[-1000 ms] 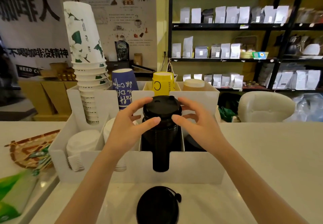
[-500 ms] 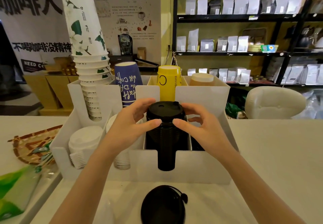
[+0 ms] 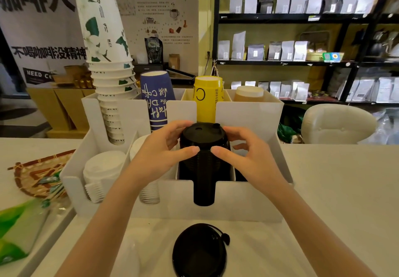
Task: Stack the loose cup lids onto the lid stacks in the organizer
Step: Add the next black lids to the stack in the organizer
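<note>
A white organizer (image 3: pixel 248 203) stands on the counter in front of me. In its middle front slot rises a tall stack of black lids (image 3: pixel 204 168). My left hand (image 3: pixel 159 151) and my right hand (image 3: pixel 248 153) clasp the top of that stack from either side, thumbs nearly meeting at the front. One loose black lid (image 3: pixel 199 253) lies upside down on the counter just before the organizer. Two stacks of white lids (image 3: pixel 103 168) fill the front slots to the left, the second partly hidden by my left hand.
Stacked paper cups (image 3: pixel 108 65), a blue cup (image 3: pixel 156 101), a yellow cup (image 3: pixel 207 97) and a brown cup (image 3: pixel 248 93) stand in the organizer's rear slots. A woven tray (image 3: pixel 36 175) and green packets (image 3: pixel 19 227) lie at left. Shelves of bags line the back wall.
The black lid stack has sunk lower into its slot under both hands. My hands came down with it and stay clasped round its top. The loose lid has not moved.
</note>
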`<act>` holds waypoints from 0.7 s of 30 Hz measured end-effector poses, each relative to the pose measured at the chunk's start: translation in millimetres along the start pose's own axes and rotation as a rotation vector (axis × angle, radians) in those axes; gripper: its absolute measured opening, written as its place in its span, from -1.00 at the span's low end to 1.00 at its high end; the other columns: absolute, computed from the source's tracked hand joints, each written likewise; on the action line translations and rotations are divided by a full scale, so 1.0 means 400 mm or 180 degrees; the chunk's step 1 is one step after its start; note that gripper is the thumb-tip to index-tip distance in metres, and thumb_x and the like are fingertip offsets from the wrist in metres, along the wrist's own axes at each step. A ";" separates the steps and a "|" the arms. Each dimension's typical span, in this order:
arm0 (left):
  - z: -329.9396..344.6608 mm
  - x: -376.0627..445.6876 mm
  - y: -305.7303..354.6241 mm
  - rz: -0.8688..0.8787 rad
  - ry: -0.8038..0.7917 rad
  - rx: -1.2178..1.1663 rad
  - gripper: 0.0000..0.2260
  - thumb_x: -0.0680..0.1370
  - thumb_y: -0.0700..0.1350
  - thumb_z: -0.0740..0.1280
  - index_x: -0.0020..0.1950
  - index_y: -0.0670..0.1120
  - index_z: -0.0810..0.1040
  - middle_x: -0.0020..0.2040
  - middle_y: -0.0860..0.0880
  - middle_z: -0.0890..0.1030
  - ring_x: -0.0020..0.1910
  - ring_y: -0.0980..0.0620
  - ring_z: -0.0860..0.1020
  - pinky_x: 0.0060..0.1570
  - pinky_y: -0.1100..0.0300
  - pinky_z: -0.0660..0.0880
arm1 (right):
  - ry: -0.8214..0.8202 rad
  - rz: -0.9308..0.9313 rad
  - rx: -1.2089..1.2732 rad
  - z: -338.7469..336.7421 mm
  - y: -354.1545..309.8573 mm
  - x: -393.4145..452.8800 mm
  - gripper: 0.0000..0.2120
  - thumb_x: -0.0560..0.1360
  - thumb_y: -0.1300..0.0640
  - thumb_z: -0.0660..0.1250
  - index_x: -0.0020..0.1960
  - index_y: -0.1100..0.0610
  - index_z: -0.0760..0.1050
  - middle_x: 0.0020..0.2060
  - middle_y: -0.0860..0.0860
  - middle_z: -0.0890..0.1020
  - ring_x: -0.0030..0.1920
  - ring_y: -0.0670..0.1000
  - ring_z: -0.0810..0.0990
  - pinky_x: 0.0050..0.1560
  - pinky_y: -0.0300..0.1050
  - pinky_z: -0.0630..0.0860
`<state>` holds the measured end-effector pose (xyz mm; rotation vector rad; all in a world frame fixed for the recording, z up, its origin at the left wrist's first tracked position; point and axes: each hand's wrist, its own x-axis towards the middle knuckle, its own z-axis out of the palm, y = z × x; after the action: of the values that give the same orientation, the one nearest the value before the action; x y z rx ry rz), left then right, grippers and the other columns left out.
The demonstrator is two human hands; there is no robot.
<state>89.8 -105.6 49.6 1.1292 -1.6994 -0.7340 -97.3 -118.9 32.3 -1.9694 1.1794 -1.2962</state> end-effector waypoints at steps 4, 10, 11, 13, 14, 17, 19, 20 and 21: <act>0.008 -0.005 0.004 -0.0139 0.0017 0.0078 -0.42 0.40 -0.18 0.38 0.37 0.03 0.25 0.30 0.10 0.39 0.31 0.16 0.33 0.28 0.28 0.23 | 0.0012 0.0012 -0.0038 -0.002 -0.001 -0.004 -0.51 0.38 -0.01 0.37 0.27 -0.02 0.37 0.16 -0.07 0.52 0.12 -0.12 0.45 -0.01 -0.40 0.35; 0.035 -0.046 0.025 0.0085 0.0638 0.0708 -0.42 0.40 -0.10 0.39 0.37 0.05 0.25 0.36 0.05 0.38 0.34 0.11 0.30 0.27 0.19 0.26 | 0.0002 -0.0012 -0.0370 -0.011 -0.026 -0.031 -0.35 0.40 -0.02 0.35 0.40 0.00 0.16 0.20 -0.11 0.36 0.13 -0.14 0.37 0.07 -0.25 0.37; 0.040 -0.062 0.032 0.0212 0.0824 0.0791 -0.44 0.40 -0.09 0.39 0.35 0.05 0.28 0.30 0.08 0.41 0.31 0.12 0.33 0.27 0.19 0.27 | 0.0049 -0.0032 -0.0369 -0.014 -0.028 -0.041 -0.35 0.40 -0.02 0.35 0.40 -0.01 0.15 0.17 -0.13 0.36 0.12 -0.14 0.37 0.04 -0.29 0.38; 0.045 -0.100 0.039 0.0502 0.1128 0.0880 -0.52 0.39 -0.09 0.40 0.28 0.02 0.36 0.16 0.14 0.42 0.21 0.18 0.36 0.24 0.19 0.32 | 0.0145 -0.0107 -0.0378 -0.019 -0.033 -0.071 -0.41 0.41 0.01 0.35 0.37 0.00 0.21 0.13 -0.14 0.38 0.10 -0.15 0.40 -0.02 -0.37 0.38; 0.047 -0.120 0.041 0.0591 0.1190 0.0895 -0.55 0.39 -0.10 0.41 0.25 0.01 0.39 0.13 0.15 0.42 0.17 0.21 0.36 0.22 0.20 0.33 | 0.0184 -0.0143 -0.0380 -0.019 -0.034 -0.090 -0.45 0.41 0.03 0.35 0.35 0.01 0.25 0.11 -0.13 0.42 0.10 -0.14 0.42 -0.01 -0.36 0.39; 0.060 -0.185 0.028 0.0517 0.0963 0.0948 -0.54 0.38 -0.04 0.41 0.25 0.02 0.39 0.16 0.13 0.44 0.17 0.21 0.36 0.22 0.20 0.34 | 0.0158 -0.0139 -0.0361 -0.009 -0.033 -0.148 -0.58 0.45 0.09 0.30 0.29 0.07 0.34 0.06 -0.07 0.50 0.08 -0.09 0.49 0.00 -0.34 0.42; 0.078 -0.233 0.009 0.0269 0.0564 0.1020 -0.45 0.37 0.04 0.40 0.31 0.06 0.31 0.27 0.11 0.40 0.24 0.19 0.33 0.23 0.23 0.29 | -0.0067 -0.0019 -0.0282 0.006 -0.024 -0.185 -0.66 0.49 0.11 0.24 0.26 0.06 0.38 0.03 -0.07 0.54 0.05 -0.09 0.51 -0.03 -0.41 0.43; 0.089 -0.256 -0.004 0.0150 0.0368 0.1066 -0.40 0.35 0.06 0.41 0.33 0.07 0.27 0.32 0.11 0.37 0.27 0.19 0.31 0.23 0.26 0.26 | -0.0191 0.0026 -0.0288 0.016 -0.015 -0.200 -0.70 0.51 0.12 0.21 0.24 0.05 0.40 0.01 -0.06 0.56 0.04 -0.09 0.53 -0.04 -0.46 0.41; 0.100 -0.278 -0.017 0.0030 0.0192 0.1102 -0.35 0.33 0.08 0.42 0.35 0.07 0.23 0.35 0.10 0.33 0.29 0.18 0.29 0.22 0.30 0.21 | -0.0299 0.0064 -0.0339 0.026 -0.003 -0.214 -0.72 0.52 0.13 0.19 0.22 0.04 0.42 0.01 -0.05 0.58 0.04 -0.09 0.53 -0.05 -0.52 0.39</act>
<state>70.6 -7.1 -13.0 1.3629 -1.8230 -0.4023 -102.0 -44.8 -11.7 -2.0645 1.2422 -1.1390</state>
